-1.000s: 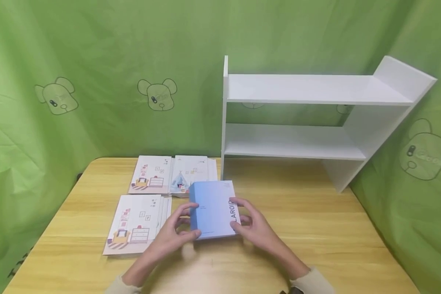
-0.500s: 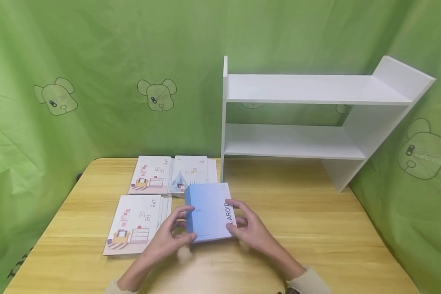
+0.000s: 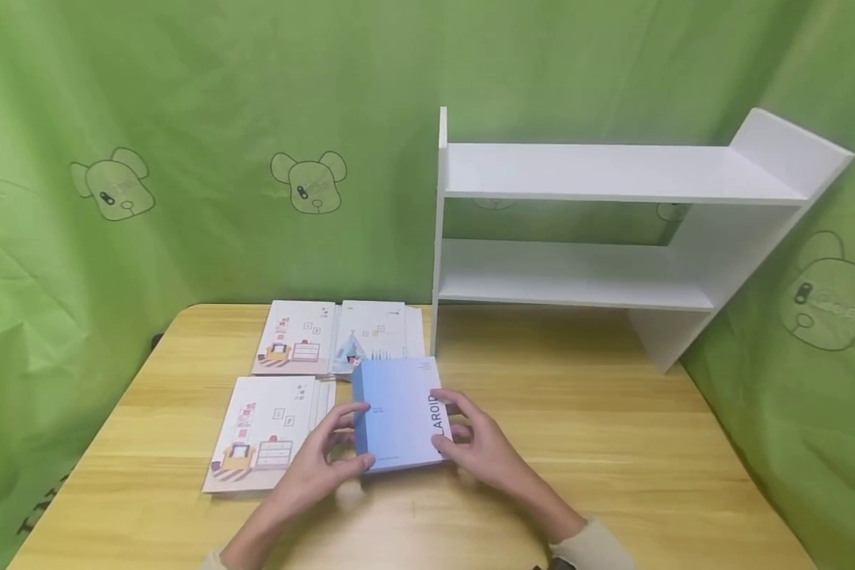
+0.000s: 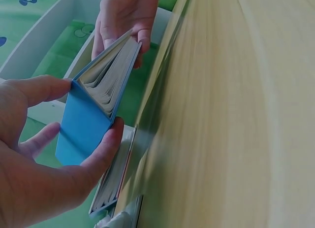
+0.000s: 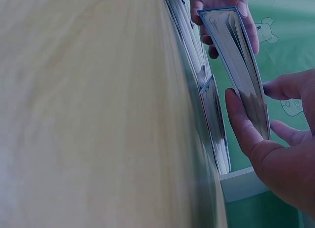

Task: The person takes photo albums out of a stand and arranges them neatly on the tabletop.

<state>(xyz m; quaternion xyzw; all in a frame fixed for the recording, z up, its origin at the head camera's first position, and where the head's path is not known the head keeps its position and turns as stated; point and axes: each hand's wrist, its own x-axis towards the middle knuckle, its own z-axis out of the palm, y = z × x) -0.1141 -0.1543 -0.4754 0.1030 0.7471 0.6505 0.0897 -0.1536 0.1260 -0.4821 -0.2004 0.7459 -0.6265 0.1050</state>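
A thick pale-blue book (image 3: 399,412), with lettering along its right edge reading "LAROID", is held above the table between both hands. My left hand (image 3: 324,459) grips its darker blue spine side, thumb at the lower corner and fingers at the edge. On the opposite side, my right hand (image 3: 477,443) pinches the fore edge between thumb and fingers. In the left wrist view the spine (image 4: 83,124) faces my left hand, and the pages fan slightly. The page edges (image 5: 241,60) show in the right wrist view.
Stacks of white illustrated books lie on the table's left: a front stack (image 3: 260,435), a back-left stack (image 3: 295,336) and a back-right stack (image 3: 374,332) partly behind the blue book. A white two-tier shelf (image 3: 577,273) stands at the back right. Green curtain (image 3: 207,158) surrounds the table.
Both hands have moved the blue book slightly left and toward the person, tilting it a little. The grip looks the same, and the stacks and shelf have stayed in place.
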